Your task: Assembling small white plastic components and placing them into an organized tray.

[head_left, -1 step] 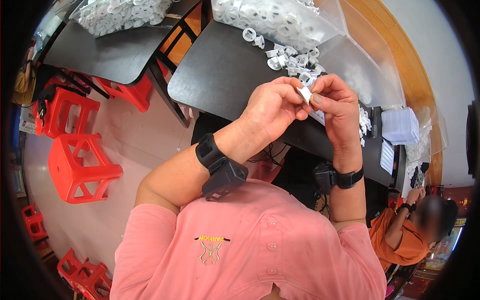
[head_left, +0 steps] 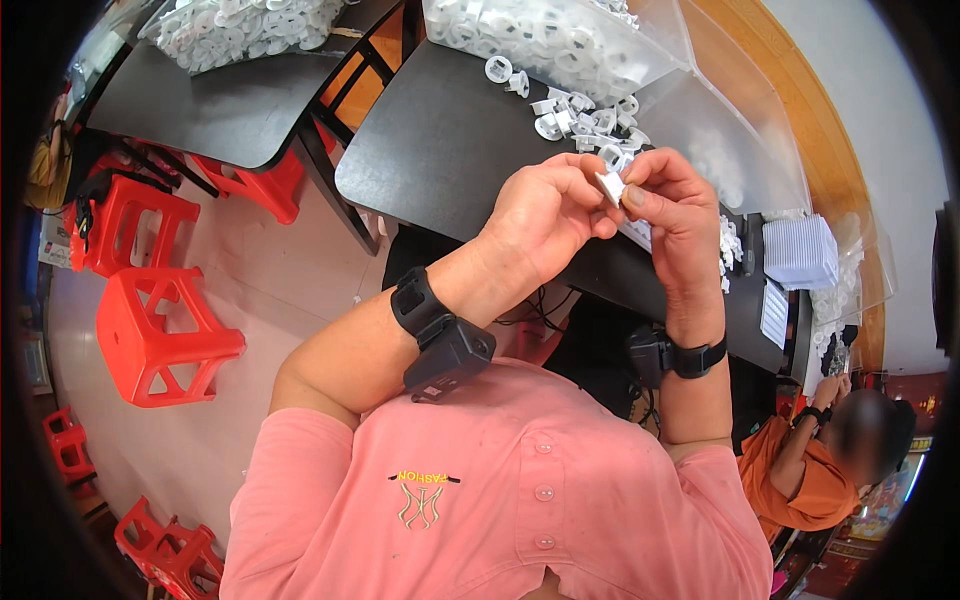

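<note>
1. Head view, far left: red plastic stools (head_left: 160,335) stand on the pale floor (head_left: 270,290), with more of them stacked near the lower left rim.
2. Above them a dark table (head_left: 215,105) carries a heap of small white plastic parts (head_left: 245,25) at its far edge.
3. A second dark table (head_left: 430,150) stands just right of it, and both hands are raised over its near edge.
4. The left hand (head_left: 545,220) comes up from a forearm with a black wrist device (head_left: 440,335); its fingers (head_left: 590,190) are curled closed and pinch a small white plastic piece (head_left: 609,186) from the left.
5. That white piece sits between the two hands, held in the air above the table's near right part, not resting on anything.
6. The right hand (head_left: 675,215) meets it from the right, thumb and forefinger closed on the same piece; a black wristband (head_left: 690,358) wraps the wrist below.
7. Loose white rings and clips (head_left: 575,115) lie scattered on the table just behind the hands, in front of a clear plastic bag (head_left: 545,40) filled with more of them.
8. Further right, a second clear bag (head_left: 730,150) lies nearly flat toward the table's right edge, beside a stack of white sheets (head_left: 800,250).
9. At the lower right, another person in an orange shirt (head_left: 800,485) sits apart from the hands.
</note>
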Tool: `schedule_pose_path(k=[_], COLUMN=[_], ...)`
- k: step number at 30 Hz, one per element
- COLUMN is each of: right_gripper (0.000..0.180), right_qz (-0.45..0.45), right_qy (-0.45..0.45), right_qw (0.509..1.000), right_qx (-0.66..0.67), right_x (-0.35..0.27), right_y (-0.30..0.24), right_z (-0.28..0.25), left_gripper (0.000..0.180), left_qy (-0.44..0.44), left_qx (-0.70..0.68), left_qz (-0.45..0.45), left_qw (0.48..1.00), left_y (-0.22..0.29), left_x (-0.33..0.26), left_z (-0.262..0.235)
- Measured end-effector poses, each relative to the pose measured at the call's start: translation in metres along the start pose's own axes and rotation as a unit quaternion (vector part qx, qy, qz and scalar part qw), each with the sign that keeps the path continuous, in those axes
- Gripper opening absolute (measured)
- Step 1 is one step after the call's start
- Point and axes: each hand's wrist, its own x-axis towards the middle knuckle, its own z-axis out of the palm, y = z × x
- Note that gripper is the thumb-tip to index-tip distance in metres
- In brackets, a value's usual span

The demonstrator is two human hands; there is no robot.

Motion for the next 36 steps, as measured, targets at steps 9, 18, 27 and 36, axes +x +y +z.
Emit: schedule_pose_path(k=[9,18,27,36], right_gripper=[0.014,0.018,0.018,0.016], right_qz=[-0.353,-0.348,-0.299,-0.35], right_qy=[-0.033,-0.011,0.056,0.05], right_qw=[0.775,0.847,0.859,0.79], right_qx=[-0.524,-0.401,-0.411,-0.502], right_x=[-0.007,-0.015,-0.015,-0.006], right_y=[0.001,-0.026,-0.01,0.007], right_z=[0.039,0.051,0.048,0.047], left_gripper=[0.031,0.059,0.047,0.047], left_qy=[0.057,0.001,-0.117,-0.047], left_qx=[-0.023,-0.089,-0.141,-0.121], left_qz=[0.023,-0.046,-0.036,-0.042], left_qw=[0.998,0.995,0.982,0.991], left_y=[0.008,0.01,0.005,0.006], left_x=[0.007,-0.001,0.009,0.005], left_z=[0.008,0.003,-0.011,0.001])
